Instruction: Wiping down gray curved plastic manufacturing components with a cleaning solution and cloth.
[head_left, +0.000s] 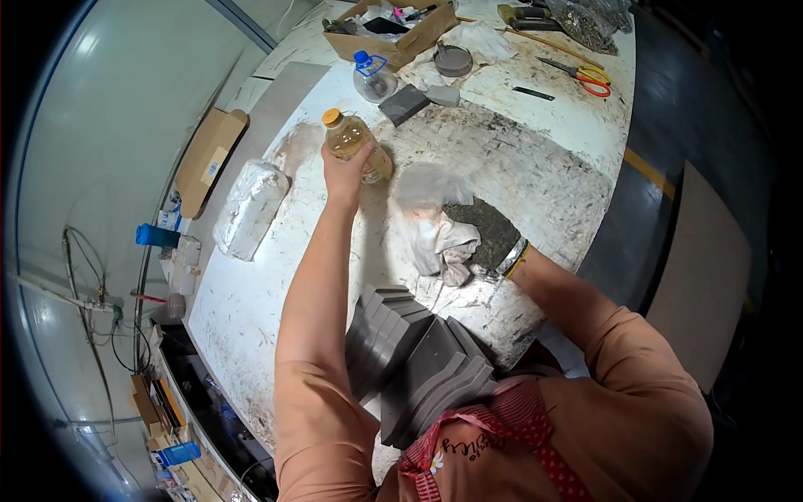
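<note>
My bare left hand [345, 173] is wrapped round a clear plastic bottle [350, 134] with an orange cap and a yellowish liquid inside. The bottle stands or is held upright over the table; whether its base touches cannot be told. My right hand [489, 233], in a dark, worn glove, grips a crumpled whitish rag [439, 240] against the tabletop; the fingertips are partly hidden by the rag. A thin, greyish, sheer patch of material [428, 184] lies just beyond it. Close to my body, dark grey curved blocks [425, 356] stand in two stacked rows.
The stained white table [535, 159] holds a wrapped white bundle [252, 209] at left. Farther off are a blue-capped bottle [373, 79], a dark block [404, 105], a round dish [452, 60], red-and-yellow-handled scissors [592, 81] and a filled cardboard box [401, 46].
</note>
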### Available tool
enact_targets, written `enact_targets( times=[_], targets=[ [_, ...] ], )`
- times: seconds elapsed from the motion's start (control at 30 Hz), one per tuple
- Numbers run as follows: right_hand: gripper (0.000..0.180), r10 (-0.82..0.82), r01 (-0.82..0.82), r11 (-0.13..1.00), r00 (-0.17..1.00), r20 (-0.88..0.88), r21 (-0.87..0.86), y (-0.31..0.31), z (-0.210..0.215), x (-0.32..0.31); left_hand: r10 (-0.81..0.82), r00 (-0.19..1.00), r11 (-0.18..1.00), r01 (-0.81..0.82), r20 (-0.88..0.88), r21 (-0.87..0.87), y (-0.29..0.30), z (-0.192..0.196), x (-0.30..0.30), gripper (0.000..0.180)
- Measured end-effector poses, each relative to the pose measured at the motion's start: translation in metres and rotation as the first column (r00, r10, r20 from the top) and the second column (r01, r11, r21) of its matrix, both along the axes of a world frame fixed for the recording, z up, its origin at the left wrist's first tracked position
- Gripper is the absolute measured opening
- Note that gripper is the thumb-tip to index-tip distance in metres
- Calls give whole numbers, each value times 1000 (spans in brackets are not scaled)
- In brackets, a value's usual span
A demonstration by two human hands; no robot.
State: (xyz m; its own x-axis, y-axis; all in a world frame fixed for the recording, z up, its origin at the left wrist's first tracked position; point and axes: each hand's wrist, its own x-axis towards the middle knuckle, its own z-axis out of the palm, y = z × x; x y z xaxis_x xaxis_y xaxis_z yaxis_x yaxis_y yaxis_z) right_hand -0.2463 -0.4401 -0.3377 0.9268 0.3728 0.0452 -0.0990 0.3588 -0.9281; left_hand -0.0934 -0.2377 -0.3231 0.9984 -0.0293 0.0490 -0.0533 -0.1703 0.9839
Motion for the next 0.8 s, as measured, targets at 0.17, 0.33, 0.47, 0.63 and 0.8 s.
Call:
enact_targets(
  times=[0.17, 0.33, 0.47, 0.63, 0.8],
  targets=[
    [49, -56, 137, 924, 972, -229, 356, -6, -24, 18, -92, 965, 853, -51, 245, 520, 3, 19, -37, 70],
    [55, 93, 92, 749, 966, -241, 656, -4, -24, 13, -491, 856, 315, 2, 161, 949, 16, 44, -84, 72],
    [51, 149, 177, 685, 916, -374, 706, -6, -33, 6, -538, 834, 120, -66, 121, 991, 24, 43, -95, 74],
    [48, -80, 154, 904, 977, -197, 399, -10, -66, 8, -584, 798, 26, -165, 149, 986, 27, 53, -96, 74],
    [49, 88, 299, 697, 866, -492, 652, -4, -47, 4, -580, 798, -29, -218, 161, 975, 29, 54, -89, 73]
  ],
)
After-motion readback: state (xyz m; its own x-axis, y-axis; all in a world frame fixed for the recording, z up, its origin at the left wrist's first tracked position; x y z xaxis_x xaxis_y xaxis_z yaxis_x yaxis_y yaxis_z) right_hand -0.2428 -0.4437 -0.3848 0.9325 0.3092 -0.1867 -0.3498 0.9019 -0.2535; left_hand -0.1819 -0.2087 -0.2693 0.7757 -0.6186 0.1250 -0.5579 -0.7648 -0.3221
